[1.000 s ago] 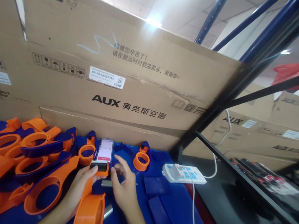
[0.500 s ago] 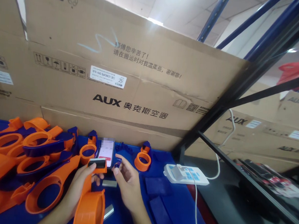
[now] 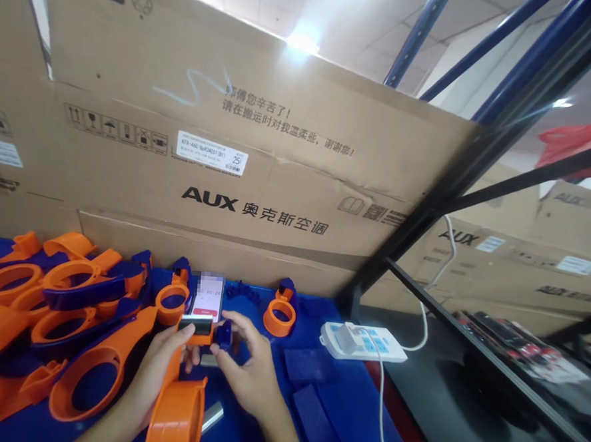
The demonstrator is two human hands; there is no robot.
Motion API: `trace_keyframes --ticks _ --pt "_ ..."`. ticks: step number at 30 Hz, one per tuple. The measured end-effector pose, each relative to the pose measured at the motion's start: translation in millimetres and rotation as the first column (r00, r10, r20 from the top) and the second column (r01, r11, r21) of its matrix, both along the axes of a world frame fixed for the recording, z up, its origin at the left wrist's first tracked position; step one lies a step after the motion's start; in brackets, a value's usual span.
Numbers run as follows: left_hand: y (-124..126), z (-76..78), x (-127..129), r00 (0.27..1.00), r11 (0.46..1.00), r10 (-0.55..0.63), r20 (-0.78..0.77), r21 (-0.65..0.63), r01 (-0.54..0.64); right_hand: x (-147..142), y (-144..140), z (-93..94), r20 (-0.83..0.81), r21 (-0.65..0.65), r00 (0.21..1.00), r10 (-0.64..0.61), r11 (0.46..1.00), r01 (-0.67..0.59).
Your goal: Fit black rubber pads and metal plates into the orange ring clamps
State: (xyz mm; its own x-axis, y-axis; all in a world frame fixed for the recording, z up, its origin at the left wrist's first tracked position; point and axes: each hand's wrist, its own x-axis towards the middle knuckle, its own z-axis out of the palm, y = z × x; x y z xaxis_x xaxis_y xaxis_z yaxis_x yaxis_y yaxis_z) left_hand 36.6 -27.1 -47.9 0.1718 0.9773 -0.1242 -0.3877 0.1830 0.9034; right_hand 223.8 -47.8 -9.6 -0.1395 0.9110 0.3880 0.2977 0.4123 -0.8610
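My left hand [image 3: 160, 356] is closed around an orange tape dispenser [image 3: 178, 410], its ring hanging low and a black roller with a pale toothed blade at its top. Between the fingers and thumb of my right hand [image 3: 249, 361] is a small dark blue plastic piece [image 3: 225, 335], close against the right end of the dispenser's head. Whether the two touch I cannot tell. Below the hands lies a silvery metal strip [image 3: 212, 416]; another metal strip [image 3: 209, 360] is partly hidden behind my right fingers. A phone [image 3: 207, 297] with a lit screen stands just beyond.
Several orange and blue tape dispensers [image 3: 88, 385] pile up at left. One more dispenser [image 3: 279, 317] stands right of the phone. A white power strip [image 3: 363, 342] with cords lies right, near the dark shelf frame [image 3: 399, 237]. A large cardboard box [image 3: 278, 180] walls off the back.
My right hand has moved slightly left, bringing the blue piece up to the dispenser's head. My left hand keeps its hold on the dispenser. The view has shifted slightly.
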Motion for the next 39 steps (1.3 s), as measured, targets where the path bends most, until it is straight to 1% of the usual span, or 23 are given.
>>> trace_keyframes --ticks 3,6,12,16,22,28,33,39 --pt "1.9 -1.3 -0.2 0.999 1.000 0.023 -0.027 0.013 -0.023 4.6 0.1 1.9 0.133 0.070 0.991 0.008 0.997 -0.017" --pt "-0.3 2.4 0.6 0.998 0.999 0.037 -0.055 0.041 -0.034 9.0 1.8 2.3 0.239 0.125 0.971 0.000 0.992 -0.031" --pt "-7.4 13.2 2.3 0.991 0.993 0.055 -0.123 0.111 -0.041 14.8 3.0 -0.2 0.402 0.143 0.916 -0.003 0.988 -0.059" --pt "-7.6 10.4 1.1 0.982 0.987 0.057 -0.181 0.157 -0.028 17.2 2.2 1.5 0.475 0.146 0.880 -0.008 0.987 -0.070" --pt "-3.9 1.3 -1.3 0.967 0.986 0.032 -0.251 0.164 0.010 18.1 0.9 3.9 0.517 0.177 0.856 -0.008 0.979 -0.098" --pt "-3.7 2.1 -1.1 0.967 0.981 0.028 -0.253 0.193 0.022 18.3 2.2 0.4 0.538 0.197 0.843 -0.014 0.974 -0.110" --pt "-7.1 4.5 1.2 0.980 0.984 0.019 -0.196 0.179 0.017 16.6 2.4 -3.2 0.524 0.199 0.852 -0.004 0.973 -0.118" --pt "-9.5 3.9 4.5 0.993 0.993 -0.055 -0.105 0.097 0.065 13.7 0.4 -1.5 0.553 0.244 0.832 -0.043 0.963 -0.113"
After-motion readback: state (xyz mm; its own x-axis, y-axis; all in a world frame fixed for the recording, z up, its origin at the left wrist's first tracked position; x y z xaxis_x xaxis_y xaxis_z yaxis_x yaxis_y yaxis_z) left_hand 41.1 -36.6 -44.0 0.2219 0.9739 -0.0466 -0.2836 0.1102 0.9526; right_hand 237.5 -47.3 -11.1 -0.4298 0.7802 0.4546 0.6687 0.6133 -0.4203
